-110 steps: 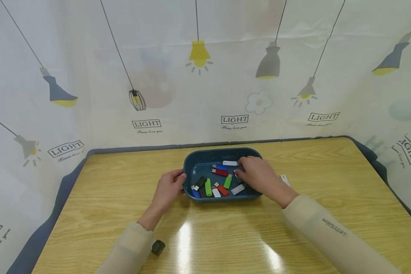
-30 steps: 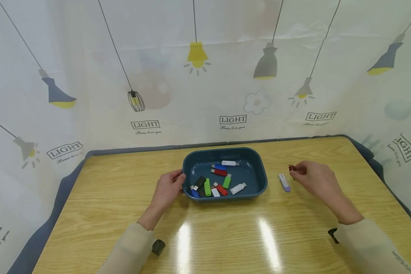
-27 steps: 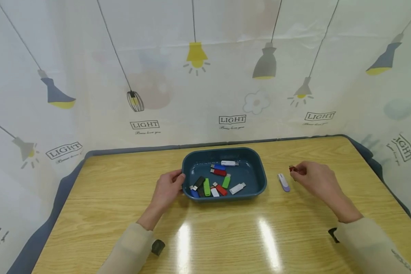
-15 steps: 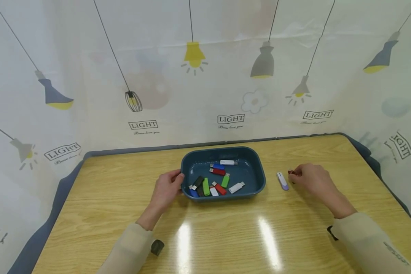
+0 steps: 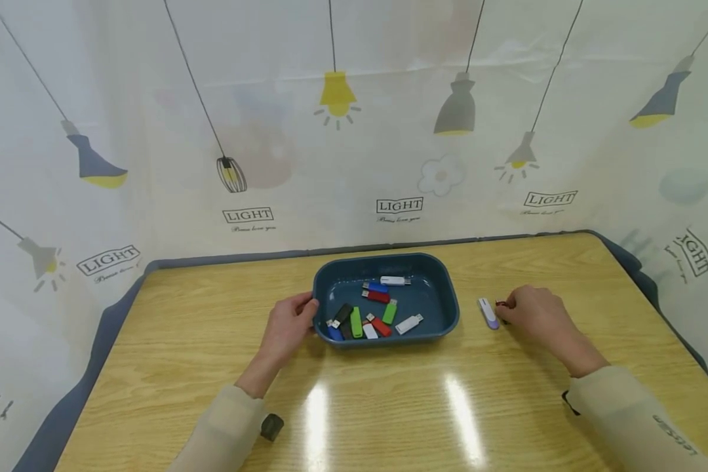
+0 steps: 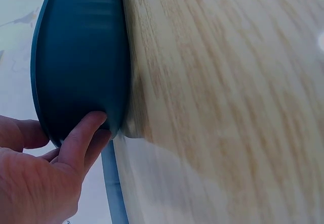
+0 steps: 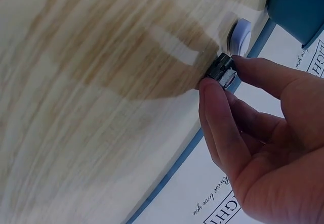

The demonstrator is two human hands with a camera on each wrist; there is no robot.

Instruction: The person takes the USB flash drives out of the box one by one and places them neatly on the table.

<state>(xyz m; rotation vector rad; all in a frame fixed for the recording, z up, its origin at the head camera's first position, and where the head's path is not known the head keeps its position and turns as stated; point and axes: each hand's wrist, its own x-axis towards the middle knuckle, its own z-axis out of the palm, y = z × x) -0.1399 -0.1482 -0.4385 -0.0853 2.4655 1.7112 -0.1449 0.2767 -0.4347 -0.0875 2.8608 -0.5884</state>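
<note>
My left hand (image 5: 287,328) grips the left rim of a dark blue-green plastic tray (image 5: 431,335), thumb at the rim and fingers against the outer wall (image 6: 81,57). To the tray's right, my right hand (image 5: 539,318) pinches a small USB stick (image 7: 220,68) between thumb and fingertips, close over the table. The stick looks dark red from the head and dark with a metal part in the right wrist view; fingers hide much of it. Just left of it, a white and purple USB stick (image 5: 488,313) lies on the table.
Several USB sticks lie loose in the tray, among them a green one (image 5: 356,322), a red one (image 5: 375,297) and a white one (image 5: 410,324). A wooden table (image 5: 212,354) carries everything. Behind it hangs a lamp-printed cloth (image 5: 295,131). A black object (image 5: 272,427) shows beside my left sleeve.
My right hand has left the tray's right end with a USB stick, moved right over the table, then lowered slightly beside the white and purple stick. My left hand keeps its grip on the tray.
</note>
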